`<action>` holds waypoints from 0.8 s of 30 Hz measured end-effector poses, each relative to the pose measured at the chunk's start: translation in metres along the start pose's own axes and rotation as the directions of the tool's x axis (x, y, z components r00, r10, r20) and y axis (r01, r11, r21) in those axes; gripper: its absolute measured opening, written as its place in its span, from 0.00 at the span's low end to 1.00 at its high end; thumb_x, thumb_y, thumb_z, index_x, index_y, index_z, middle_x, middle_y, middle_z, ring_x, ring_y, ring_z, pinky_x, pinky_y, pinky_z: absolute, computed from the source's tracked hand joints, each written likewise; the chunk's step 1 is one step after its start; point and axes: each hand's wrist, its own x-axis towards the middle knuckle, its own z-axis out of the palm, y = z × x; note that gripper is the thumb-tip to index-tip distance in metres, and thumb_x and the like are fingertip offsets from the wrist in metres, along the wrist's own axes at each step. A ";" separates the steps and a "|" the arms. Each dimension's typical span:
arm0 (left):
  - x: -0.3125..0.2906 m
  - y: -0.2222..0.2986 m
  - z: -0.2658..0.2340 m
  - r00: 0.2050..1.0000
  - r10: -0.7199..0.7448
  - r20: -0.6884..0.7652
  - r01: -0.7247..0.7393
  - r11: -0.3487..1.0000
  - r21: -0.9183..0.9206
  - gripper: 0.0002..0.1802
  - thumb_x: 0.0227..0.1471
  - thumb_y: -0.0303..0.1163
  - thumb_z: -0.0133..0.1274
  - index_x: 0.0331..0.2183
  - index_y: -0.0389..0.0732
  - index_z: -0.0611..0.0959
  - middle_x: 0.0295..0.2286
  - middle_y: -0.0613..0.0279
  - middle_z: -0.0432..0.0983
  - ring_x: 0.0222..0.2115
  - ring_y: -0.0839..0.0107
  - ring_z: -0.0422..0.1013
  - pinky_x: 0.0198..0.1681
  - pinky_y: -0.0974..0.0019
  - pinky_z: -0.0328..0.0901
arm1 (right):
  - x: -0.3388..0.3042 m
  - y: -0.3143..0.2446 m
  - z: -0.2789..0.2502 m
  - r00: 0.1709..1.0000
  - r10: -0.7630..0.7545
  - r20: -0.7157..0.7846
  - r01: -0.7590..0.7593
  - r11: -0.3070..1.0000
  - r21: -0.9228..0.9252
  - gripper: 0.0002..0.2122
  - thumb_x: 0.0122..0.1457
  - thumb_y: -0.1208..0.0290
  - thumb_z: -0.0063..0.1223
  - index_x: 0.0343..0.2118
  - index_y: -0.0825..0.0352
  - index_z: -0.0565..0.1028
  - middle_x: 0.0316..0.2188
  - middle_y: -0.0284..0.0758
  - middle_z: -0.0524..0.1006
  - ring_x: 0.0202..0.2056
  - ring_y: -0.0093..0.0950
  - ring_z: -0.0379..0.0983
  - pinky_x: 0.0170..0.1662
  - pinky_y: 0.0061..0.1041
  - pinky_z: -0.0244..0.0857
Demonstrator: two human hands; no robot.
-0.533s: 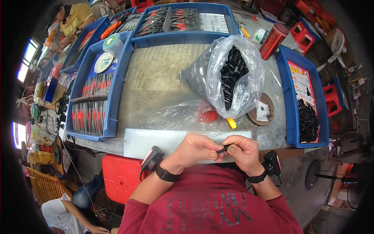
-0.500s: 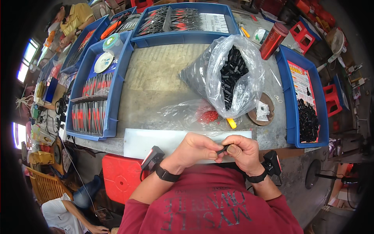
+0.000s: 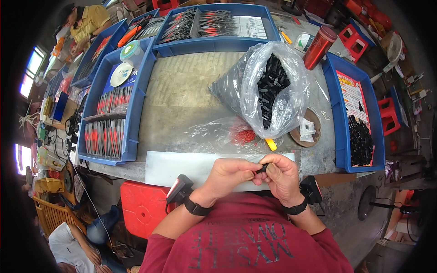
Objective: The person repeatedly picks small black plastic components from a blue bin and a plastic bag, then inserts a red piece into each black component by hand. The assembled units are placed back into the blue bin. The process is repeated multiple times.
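In front of my chest, above a pale white board [image 3: 177, 166], my hands meet fingertip to fingertip. A small black plastic piece [image 3: 262, 169] is pinched between them, mostly covered by the fingers. My left hand [image 3: 227, 176] has thumb and forefinger closed at its left end. My right hand [image 3: 282, 176] grips it between thumb and bent fingers. Just beyond stands an open clear plastic bag [image 3: 248, 86] full of similar black pieces [image 3: 272, 77]. Small red pieces [image 3: 244, 136] lie on a flat clear bag [image 3: 209, 134], near a yellow handle [image 3: 271, 144].
Blue trays with black-and-red parts stand at left [image 3: 139, 109] and back [image 3: 214, 44]; a right-hand tray [image 3: 337, 123] holds black pieces. A red tumbler [image 3: 320, 48] and round brown dish [image 3: 314, 140] sit beside the bag. A red stool [image 3: 143, 209] is left. Two other people are nearby.
Both hands have shifted only slightly, still pinching the small black piece; the right wrist has turned a little inward. The seated person at lower left has moved an arm inward.
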 end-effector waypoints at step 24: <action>-0.002 -0.006 0.011 0.793 0.605 0.072 -0.378 0.396 0.837 0.06 0.43 0.21 0.53 0.29 0.33 0.76 0.20 0.58 0.73 0.20 0.71 0.69 0.23 0.73 0.63 | -0.005 0.015 0.011 0.967 -0.016 -0.255 0.002 0.998 -0.057 0.08 0.55 0.70 0.48 0.35 0.67 0.70 0.24 0.27 0.72 0.25 0.14 0.66 0.28 0.11 0.59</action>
